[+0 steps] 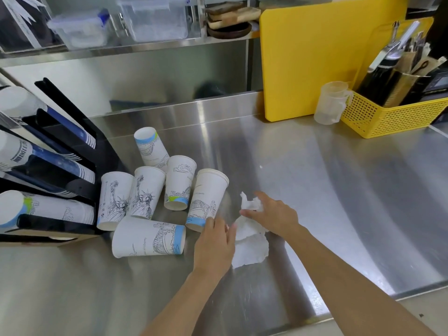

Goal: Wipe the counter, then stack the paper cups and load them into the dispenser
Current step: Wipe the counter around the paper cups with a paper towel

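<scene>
Several printed white paper cups (148,191) stand upside down in a cluster on the steel counter (327,190), and one cup (148,238) lies on its side in front of them. The black cup dispenser (80,170) at the left holds stacks of cups in slanted slots. A crumpled white paper towel (251,238) lies on the counter right of the cluster. My right hand (274,213) pinches the towel's upper part. My left hand (214,246) rests flat beside the towel, its fingertips at the base of the rightmost cup (207,200).
A yellow cutting board (308,61) leans against the back wall. A yellow basket (388,117) with utensils and a clear plastic jug (331,103) stand at the back right. A small white scrap (261,167) lies mid-counter. The counter's front edge (315,320) runs at lower right.
</scene>
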The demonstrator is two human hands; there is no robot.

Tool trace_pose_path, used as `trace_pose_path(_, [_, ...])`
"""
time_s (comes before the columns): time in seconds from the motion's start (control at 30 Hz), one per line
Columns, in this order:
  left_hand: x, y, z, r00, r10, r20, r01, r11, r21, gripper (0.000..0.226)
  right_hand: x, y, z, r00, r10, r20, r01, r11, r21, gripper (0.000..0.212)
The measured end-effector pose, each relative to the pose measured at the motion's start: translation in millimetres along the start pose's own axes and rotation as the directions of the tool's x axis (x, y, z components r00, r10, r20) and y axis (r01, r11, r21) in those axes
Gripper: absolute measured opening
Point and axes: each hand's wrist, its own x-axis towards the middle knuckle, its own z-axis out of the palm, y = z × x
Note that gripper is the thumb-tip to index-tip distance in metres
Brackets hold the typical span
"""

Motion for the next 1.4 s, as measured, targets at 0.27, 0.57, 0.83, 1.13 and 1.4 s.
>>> trace_pose_path(0.27, [-14.6, 14.7, 30.9, 0.986, 0.014, 0.163, -0.025, 0.998, 0.062, 0.065, 9.5, -3.9, 22.1, 0.999, 0.011, 0.043, -0.004, 0.986, -0.167, 0.036])
trace_pose_path(0.57, [-9.3, 14.9, 30.2, 0.95, 0.24, 0.199, -0.269, 0.953, 0.136, 0.023, 12.9, 10.9, -12.6, 0.988, 0.099, -0.121, -0.045, 0.923, 0.382, 0.019])
trace_pose_path(0.83, [-19.4, 6.6, 11.6, 0.992, -0.109, -0.068, 0.083, 0.949, -0.305, 0.051, 12.2, -35.0, -19.4, 0.979, -0.064, -0.192, 0.159, 0.831, 0.534, 0.022])
trace_pose_path(1.13, [-58.9, -42.2, -61.1, 0.874, -0.354, -0.332, 0.17, 0.865, -0.472, 0.024, -35.7, -125.1, 11.4, 0.939, -0.329, -0.103, 0.343, 0.869, 0.355, 0.007])
trace_pose_path(1.4, [-169.1, -141.0, -117.9, 0.683, -0.542, -0.49, 0.28, 0.814, -0.509, 0.014, -123.3, -216.6, 72.2, 0.864, -0.489, -0.116, 0.498, 0.802, 0.331, 0.026])
